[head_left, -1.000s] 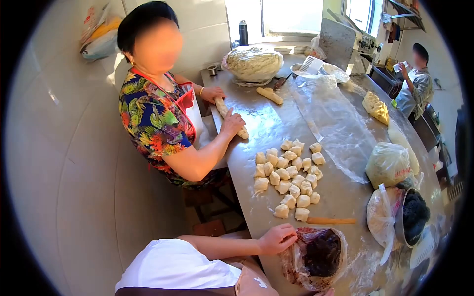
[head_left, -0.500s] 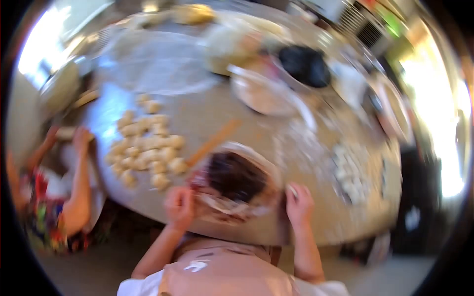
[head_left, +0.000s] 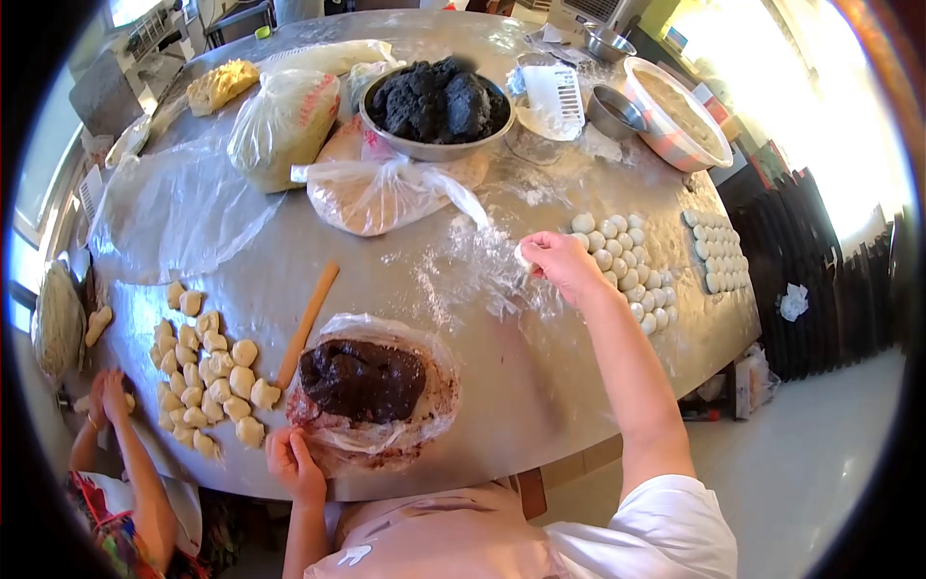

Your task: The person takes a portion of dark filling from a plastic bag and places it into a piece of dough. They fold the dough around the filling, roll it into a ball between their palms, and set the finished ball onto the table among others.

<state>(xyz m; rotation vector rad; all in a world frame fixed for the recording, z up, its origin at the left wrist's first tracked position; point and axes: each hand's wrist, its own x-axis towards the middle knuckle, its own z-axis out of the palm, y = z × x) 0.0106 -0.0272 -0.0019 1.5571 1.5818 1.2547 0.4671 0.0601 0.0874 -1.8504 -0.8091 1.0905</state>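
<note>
My right hand reaches out over the floury part of the metal table, its fingers closed on a small white dough ball. Just to its right sit rows of round, floured dough balls. My left hand is at the table's near edge with its fingers curled; whatever they hold, if anything, is hidden. Close beside it, an opened plastic bag lies under a mound of dark brown filling. A wooden rolling pin rests behind the bag, next to a cluster of pale dough pieces.
Behind stand a bowl of black paste, a tied bag of pale powder and a full plastic bag. Farther right are a basin and a tray of discs. Another person's hands work at the left.
My right hand has moved from beside the brown filling out to the floury area by the white balls. My left hand stays near the plastic bag. The view has shifted and sharpened.
</note>
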